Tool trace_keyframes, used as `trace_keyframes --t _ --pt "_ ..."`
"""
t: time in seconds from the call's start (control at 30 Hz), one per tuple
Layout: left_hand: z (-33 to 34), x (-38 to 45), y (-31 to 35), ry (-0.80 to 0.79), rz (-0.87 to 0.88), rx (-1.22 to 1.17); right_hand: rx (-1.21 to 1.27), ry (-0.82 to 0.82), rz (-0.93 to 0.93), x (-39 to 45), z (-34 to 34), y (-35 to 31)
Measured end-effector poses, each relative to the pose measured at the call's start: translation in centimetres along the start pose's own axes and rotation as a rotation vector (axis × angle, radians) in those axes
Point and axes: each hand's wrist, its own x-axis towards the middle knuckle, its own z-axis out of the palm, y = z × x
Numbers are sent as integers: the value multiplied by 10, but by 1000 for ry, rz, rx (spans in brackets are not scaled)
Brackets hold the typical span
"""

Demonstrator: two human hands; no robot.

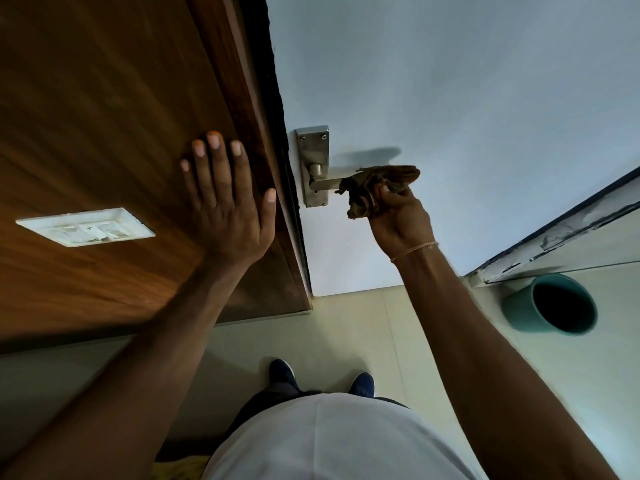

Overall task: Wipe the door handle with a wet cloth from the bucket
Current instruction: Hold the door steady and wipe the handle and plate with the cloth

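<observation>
A steel lever door handle [327,183] on a steel backplate [313,150] is fixed to a pale blue-white door [450,98]. My right hand [400,220] is shut on a crumpled brown cloth [377,188], which is wrapped over the outer end of the lever. My left hand [227,199] lies flat, fingers spread, on the brown wooden panel [104,133] beside the door edge and holds nothing. A teal bucket [550,308] stands on the floor at the right; its inside is dark.
A white switch plate [85,226] sits on the wooden panel at the left. Pale floor tiles [363,327] run below the door. My two dark blue shoes [282,374] stand close to the door. A worn skirting edge [571,226] runs along the right wall.
</observation>
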Motion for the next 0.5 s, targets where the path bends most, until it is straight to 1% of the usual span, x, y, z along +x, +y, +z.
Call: trace_keyframes --t 0.07,0.17,0.2,0.27,0.33,0.37,0.43,0.5 --pt "-1 0 0 11 -2 -4 -174 0 -92 -4 0 -10" --pt "1 0 1 20 -5 -1 -551 -42 -257 -10 4 -21" --pt "1 0 2 22 -3 2 -687 -24 -311 -7 5 -22" --pt "3 0 3 22 5 11 -1043 25 -477 0 7 -22" --pt "2 0 4 24 3 10 -1427 18 -671 1 13 -19" --pt "2 0 4 27 1 11 -1563 -3 -761 -2 17 -17" --pt "1 0 3 26 -3 10 -1737 -23 -926 -10 24 -11" --pt "2 0 2 33 -10 2 -1814 -66 -1045 -15 34 2"
